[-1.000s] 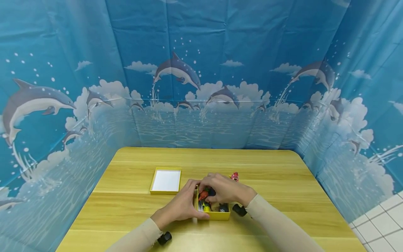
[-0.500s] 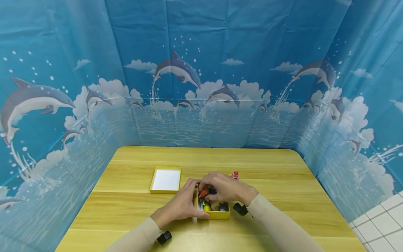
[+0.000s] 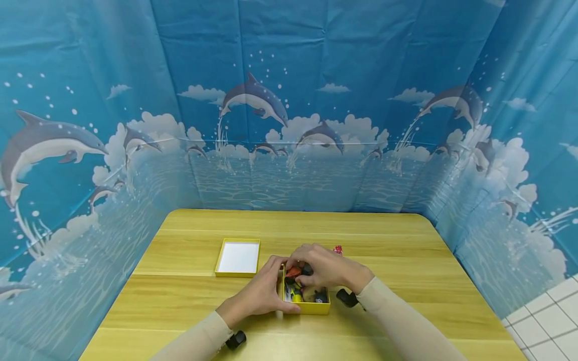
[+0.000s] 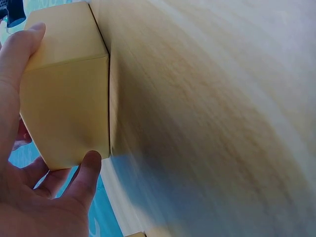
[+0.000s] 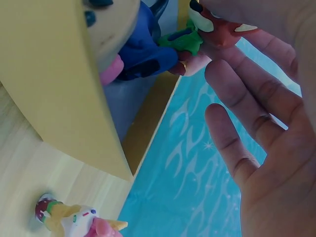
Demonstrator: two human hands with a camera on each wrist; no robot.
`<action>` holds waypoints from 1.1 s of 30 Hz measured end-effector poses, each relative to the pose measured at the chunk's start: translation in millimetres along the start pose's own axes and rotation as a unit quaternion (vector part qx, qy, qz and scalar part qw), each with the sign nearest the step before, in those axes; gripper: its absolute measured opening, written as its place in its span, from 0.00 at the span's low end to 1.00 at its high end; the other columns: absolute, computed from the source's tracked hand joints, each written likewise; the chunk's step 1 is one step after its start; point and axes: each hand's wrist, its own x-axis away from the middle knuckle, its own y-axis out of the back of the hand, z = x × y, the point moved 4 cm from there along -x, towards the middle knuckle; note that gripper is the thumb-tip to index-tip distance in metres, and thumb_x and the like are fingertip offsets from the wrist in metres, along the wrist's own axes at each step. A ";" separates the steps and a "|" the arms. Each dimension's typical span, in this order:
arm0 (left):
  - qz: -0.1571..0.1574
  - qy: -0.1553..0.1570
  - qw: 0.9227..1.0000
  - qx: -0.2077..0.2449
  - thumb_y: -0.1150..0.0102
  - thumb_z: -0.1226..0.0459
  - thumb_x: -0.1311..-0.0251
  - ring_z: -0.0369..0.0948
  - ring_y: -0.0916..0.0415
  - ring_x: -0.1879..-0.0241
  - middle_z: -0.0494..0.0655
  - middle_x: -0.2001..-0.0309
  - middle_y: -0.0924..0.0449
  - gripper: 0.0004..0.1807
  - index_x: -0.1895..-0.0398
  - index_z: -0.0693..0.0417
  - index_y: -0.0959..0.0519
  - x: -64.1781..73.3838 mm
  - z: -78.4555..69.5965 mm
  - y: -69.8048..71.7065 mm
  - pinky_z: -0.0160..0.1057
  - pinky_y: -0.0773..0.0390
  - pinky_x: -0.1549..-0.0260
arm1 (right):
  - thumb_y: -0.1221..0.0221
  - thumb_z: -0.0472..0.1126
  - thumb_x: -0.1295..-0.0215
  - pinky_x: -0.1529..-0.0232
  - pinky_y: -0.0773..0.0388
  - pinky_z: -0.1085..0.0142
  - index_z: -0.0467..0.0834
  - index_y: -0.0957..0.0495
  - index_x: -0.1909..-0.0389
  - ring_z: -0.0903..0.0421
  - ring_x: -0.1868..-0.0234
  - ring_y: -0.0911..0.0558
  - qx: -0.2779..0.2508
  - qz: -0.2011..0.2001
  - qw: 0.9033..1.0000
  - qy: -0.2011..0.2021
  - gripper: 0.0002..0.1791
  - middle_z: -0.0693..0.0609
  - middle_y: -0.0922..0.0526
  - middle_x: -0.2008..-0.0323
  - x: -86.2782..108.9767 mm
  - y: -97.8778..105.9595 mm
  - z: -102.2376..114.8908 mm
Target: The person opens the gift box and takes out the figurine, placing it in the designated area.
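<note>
A small yellow box [image 3: 311,309] holds several toy figures. My left hand [image 3: 257,296] grips it at the left, thumb on the near wall and fingers round the far corner. In the left wrist view the box's outer walls [image 4: 64,106] show between thumb and fingers. My right hand [image 3: 322,268] reaches inside and pinches a red figure [image 5: 222,33] with white eye patches, partly hidden by the thumb; its other fingers extend past the box. Beside it lie a blue figure [image 5: 143,54] and a green piece [image 5: 185,42]. A yellow figure [image 3: 296,296] and a dark one [image 3: 320,297] lie nearer me.
An open yellow lid [image 3: 238,257] with a white inside lies left of the box. Behind the right hand is a small pink-and-red figure [image 3: 338,249], seen beside the box in the right wrist view. A dolphin-print curtain [image 3: 289,180] surrounds the wooden table [image 3: 180,301].
My right hand has shifted slightly up and right, and the red figure has tilted and moved a little with it. The left hand and box have stayed put.
</note>
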 end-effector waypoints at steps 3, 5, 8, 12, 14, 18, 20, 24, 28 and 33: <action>-0.002 0.001 1.000 -0.002 0.14 0.29 0.43 0.41 0.24 0.26 0.44 0.19 0.30 0.66 0.09 0.45 0.37 -0.1 -0.3 0.2 0.54 0.19 0.22 | 0.24 0.39 0.21 0.33 0.10 0.53 0.45 0.10 0.35 0.56 0.40 0.10 0.008 -0.006 1.000 0.005 0.17 0.52 0.07 0.40 0.8 2.9 1.9; -0.002 0.002 1.000 -0.003 0.14 0.29 0.43 0.41 0.24 0.26 0.44 0.19 0.30 0.66 0.09 0.45 0.37 0.2 -0.3 0.4 0.54 0.18 0.23 | 0.24 0.39 0.21 0.33 0.11 0.53 0.45 0.10 0.35 0.56 0.41 0.10 0.010 -0.009 1.000 0.008 0.17 0.52 0.07 0.40 1.2 4.7 3.2; -0.001 0.005 1.000 -0.003 0.14 0.29 0.43 0.41 0.24 0.27 0.44 0.19 0.30 0.66 0.09 0.44 0.37 0.6 -0.2 0.5 0.54 0.18 0.23 | 0.25 0.39 0.20 0.35 0.10 0.53 0.47 0.10 0.35 0.58 0.44 0.10 0.008 -0.012 1.000 0.010 0.17 0.54 0.06 0.41 2.0 6.5 3.4; 0.000 0.006 1.000 0.000 0.14 0.29 0.43 0.41 0.24 0.27 0.44 0.18 0.30 0.67 0.08 0.45 0.38 0.7 -0.3 0.4 0.53 0.18 0.23 | 0.26 0.39 0.19 0.39 0.09 0.53 0.47 0.10 0.35 0.61 0.46 0.11 -0.005 -0.012 1.000 0.011 0.16 0.54 0.06 0.41 3.7 9.2 3.3; 0.000 0.007 1.000 0.001 0.14 0.28 0.44 0.41 0.24 0.27 0.45 0.18 0.30 0.67 0.08 0.45 0.38 0.8 -0.6 0.5 0.54 0.18 0.23 | 0.27 0.39 0.18 0.40 0.08 0.53 0.47 0.10 0.34 0.61 0.46 0.10 -0.010 -0.012 1.000 0.011 0.16 0.54 0.06 0.40 4.5 10.7 3.3; -0.001 0.009 1.000 0.002 0.14 0.28 0.44 0.41 0.24 0.27 0.45 0.18 0.30 0.68 0.08 0.45 0.38 1.0 -1.3 0.7 0.54 0.18 0.23 | 0.28 0.39 0.17 0.39 0.08 0.53 0.46 0.11 0.33 0.59 0.44 0.09 -0.011 -0.014 1.000 0.010 0.16 0.53 0.07 0.39 6.2 12.8 2.6; -0.001 0.008 1.000 0.002 0.14 0.29 0.44 0.41 0.24 0.28 0.45 0.18 0.30 0.68 0.08 0.45 0.38 1.0 -1.9 0.8 0.54 0.18 0.23 | 0.29 0.39 0.16 0.38 0.08 0.52 0.46 0.12 0.33 0.58 0.42 0.09 -0.011 -0.015 1.000 0.010 0.17 0.53 0.07 0.39 7.1 14.3 2.7; -0.003 0.007 1.000 0.001 0.13 0.29 0.45 0.41 0.23 0.28 0.44 0.18 0.30 0.69 0.07 0.46 0.39 1.3 -2.8 1.0 0.54 0.18 0.24 | 0.29 0.39 0.16 0.39 0.07 0.51 0.46 0.12 0.32 0.58 0.42 0.09 -0.014 -0.020 1.000 0.009 0.17 0.53 0.07 0.40 8.3 17.4 3.3; -0.004 0.009 1.000 -0.001 0.13 0.29 0.45 0.41 0.23 0.28 0.45 0.17 0.31 0.70 0.07 0.46 0.39 1.7 -3.3 1.3 0.55 0.18 0.23 | 0.29 0.39 0.16 0.40 0.07 0.53 0.44 0.12 0.33 0.60 0.44 0.09 -0.015 -0.027 0.999 0.012 0.16 0.53 0.07 0.42 9.7 19.7 3.1; -0.005 0.008 1.000 -0.002 0.13 0.29 0.46 0.41 0.23 0.28 0.46 0.18 0.30 0.70 0.07 0.46 0.39 1.5 -3.9 1.3 0.55 0.18 0.23 | 0.30 0.38 0.16 0.41 0.08 0.59 0.44 0.11 0.33 0.59 0.45 0.09 -0.007 -0.041 0.999 0.018 0.16 0.53 0.07 0.43 12.2 22.7 2.1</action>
